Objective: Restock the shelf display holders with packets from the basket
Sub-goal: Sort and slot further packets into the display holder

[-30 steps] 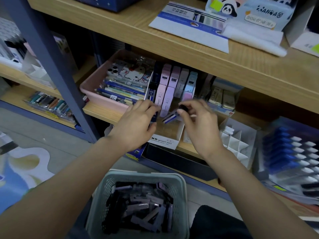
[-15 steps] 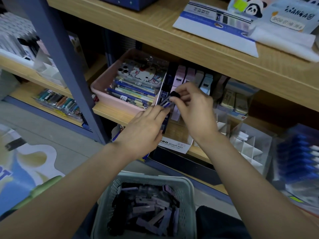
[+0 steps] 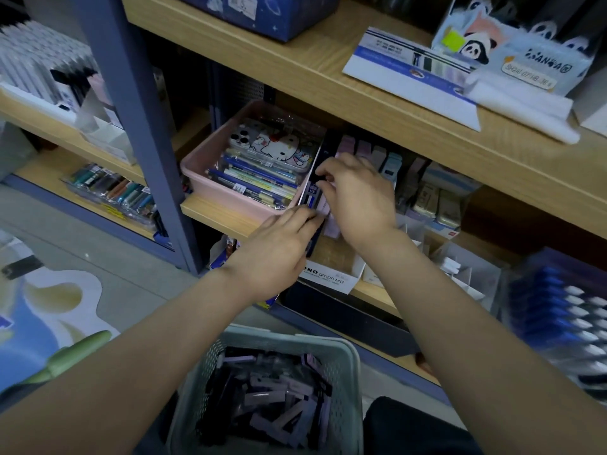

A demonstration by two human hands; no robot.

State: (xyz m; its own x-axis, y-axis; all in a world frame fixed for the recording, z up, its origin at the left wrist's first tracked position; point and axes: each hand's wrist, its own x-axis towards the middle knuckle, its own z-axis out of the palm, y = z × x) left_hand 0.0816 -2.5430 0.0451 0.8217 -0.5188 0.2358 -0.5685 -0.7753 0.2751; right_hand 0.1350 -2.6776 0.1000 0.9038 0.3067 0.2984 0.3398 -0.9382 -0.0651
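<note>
- A pink tray (image 3: 197, 165) holding pens and a cartoon-cat phone case sits on the shelf (image 3: 223, 213), just left of both hands. It lies against the dark side of the display holder.
- The green basket (image 3: 349, 362) stands below the forearms, nearer the person than either hand. A heap of loose packets (image 3: 282, 408), dark and lilac, lies inside it.
- The left hand (image 3: 279, 254) lies palm down with its fingers nearly straight and close together, gripping nothing. Its fingertips (image 3: 300, 215) press against the lower end of the dark packet.
- The dark packet (image 3: 312, 193) has a pale "HB" label and stands tilted in the leftmost slot of the display holder (image 3: 328, 279). It is between the two hands, just beyond the left fingertips and under the right ones. A lilac packet (image 3: 323, 205) lies just beside it, on the right-hand side.
- The right hand (image 3: 359, 198) is above and just right of the left hand, knuckles up, fingers curled. Its thumb and fingers pinch together on the upper end of the dark packet. The hand hides how much of the packet they cover.
- Pastel packets (image 3: 391, 165) stand upright in rows in the holder's slots, beyond the right hand's knuckles.
- A box of small beige blocks (image 3: 437, 201) sits on the shelf to the right of the right wrist.
- Rows of blue-and-white pens (image 3: 565, 310) lie far to the right, well apart from both hands.
</note>
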